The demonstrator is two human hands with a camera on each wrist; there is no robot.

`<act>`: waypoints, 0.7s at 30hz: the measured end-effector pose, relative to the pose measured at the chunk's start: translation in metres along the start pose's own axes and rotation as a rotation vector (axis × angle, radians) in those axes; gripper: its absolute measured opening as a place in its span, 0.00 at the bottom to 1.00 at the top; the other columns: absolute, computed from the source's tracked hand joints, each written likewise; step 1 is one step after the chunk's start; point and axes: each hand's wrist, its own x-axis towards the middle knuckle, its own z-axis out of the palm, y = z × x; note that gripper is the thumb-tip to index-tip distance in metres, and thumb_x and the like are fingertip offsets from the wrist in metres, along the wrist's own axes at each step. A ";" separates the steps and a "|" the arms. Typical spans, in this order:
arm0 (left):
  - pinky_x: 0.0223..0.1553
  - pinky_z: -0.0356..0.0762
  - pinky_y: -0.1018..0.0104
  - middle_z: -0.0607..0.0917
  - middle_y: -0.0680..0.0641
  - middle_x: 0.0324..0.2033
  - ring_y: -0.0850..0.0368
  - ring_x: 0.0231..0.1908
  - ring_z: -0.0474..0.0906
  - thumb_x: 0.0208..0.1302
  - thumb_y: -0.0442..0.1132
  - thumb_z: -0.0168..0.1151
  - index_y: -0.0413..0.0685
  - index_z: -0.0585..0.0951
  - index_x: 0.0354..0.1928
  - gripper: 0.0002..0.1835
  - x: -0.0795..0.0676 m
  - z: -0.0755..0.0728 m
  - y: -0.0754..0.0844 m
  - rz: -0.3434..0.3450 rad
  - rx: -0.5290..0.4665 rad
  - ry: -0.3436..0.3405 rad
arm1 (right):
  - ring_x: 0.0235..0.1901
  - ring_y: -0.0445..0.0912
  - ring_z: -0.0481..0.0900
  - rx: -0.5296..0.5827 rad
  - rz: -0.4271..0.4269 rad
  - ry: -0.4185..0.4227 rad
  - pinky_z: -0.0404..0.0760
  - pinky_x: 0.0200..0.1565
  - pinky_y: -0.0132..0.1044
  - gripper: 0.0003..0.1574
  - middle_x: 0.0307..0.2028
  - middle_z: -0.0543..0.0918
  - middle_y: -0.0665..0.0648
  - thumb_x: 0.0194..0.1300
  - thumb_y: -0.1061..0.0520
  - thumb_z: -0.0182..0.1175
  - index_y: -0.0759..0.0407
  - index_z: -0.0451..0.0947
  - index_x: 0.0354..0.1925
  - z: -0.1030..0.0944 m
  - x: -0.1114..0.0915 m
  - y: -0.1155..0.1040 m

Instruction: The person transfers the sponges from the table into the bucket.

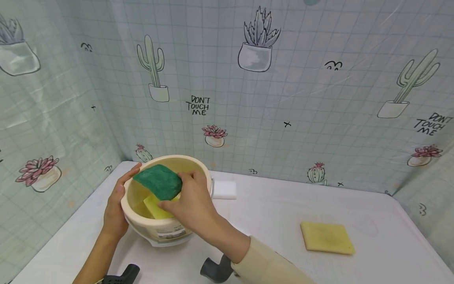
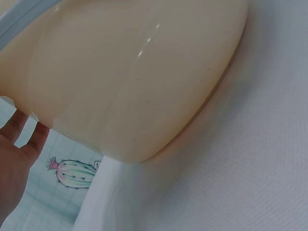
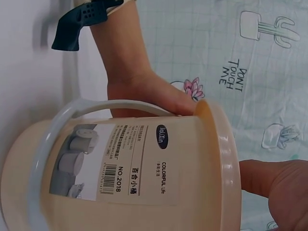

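Note:
My left hand [image 1: 116, 207] holds the cream bucket [image 1: 132, 205] at its left side, fingers along the outer wall and up at the rim. Over the bucket's mouth, my right hand [image 1: 195, 201] pinches a soft green sponge [image 1: 157, 181] between thumb and fingers. Beneath it, partly covered, a yellow sponge [image 1: 156, 208] lies inside the bucket. The right wrist view shows the bucket's printed label [image 3: 120, 161] and pale handle [image 3: 43, 154], with the right thumb [image 3: 255, 178] beyond the rim; the green sponge is mostly hidden there.
Another yellow sponge [image 1: 327, 237] lies flat on the white table [image 1: 269, 221] to the right. Behind the bucket's right side is a white block-like object [image 1: 225, 190]. A cactus-printed curtain [image 1: 227, 86] encloses the back and sides of the table.

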 end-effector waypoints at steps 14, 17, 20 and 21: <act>0.67 0.48 0.71 0.57 0.42 0.71 0.52 0.71 0.47 0.76 0.46 0.30 0.34 0.61 0.68 0.28 0.001 0.000 0.000 0.010 -0.004 0.006 | 0.54 0.48 0.67 -0.056 0.001 -0.013 0.73 0.54 0.32 0.46 0.55 0.67 0.61 0.46 0.51 0.77 0.69 0.72 0.59 0.002 0.005 -0.004; 0.68 0.48 0.70 0.58 0.43 0.71 0.53 0.71 0.47 0.76 0.46 0.30 0.34 0.62 0.67 0.28 0.000 0.001 0.000 -0.005 -0.004 0.023 | 0.54 0.48 0.67 -0.093 -0.003 -0.021 0.73 0.54 0.32 0.46 0.54 0.68 0.60 0.46 0.50 0.77 0.69 0.72 0.59 0.003 0.005 -0.005; 0.68 0.48 0.70 0.58 0.43 0.71 0.53 0.71 0.48 0.76 0.47 0.30 0.33 0.62 0.67 0.28 0.001 0.001 0.000 -0.012 -0.008 0.032 | 0.53 0.47 0.68 -0.119 -0.011 -0.029 0.73 0.54 0.32 0.47 0.53 0.69 0.60 0.46 0.49 0.77 0.69 0.72 0.59 0.003 0.004 -0.006; 0.68 0.48 0.70 0.59 0.44 0.71 0.53 0.71 0.48 0.76 0.47 0.30 0.34 0.62 0.67 0.28 0.001 0.001 0.000 -0.014 -0.007 0.037 | 0.52 0.47 0.68 -0.127 -0.012 -0.031 0.73 0.54 0.32 0.47 0.52 0.69 0.60 0.46 0.49 0.77 0.69 0.72 0.59 0.003 0.004 -0.006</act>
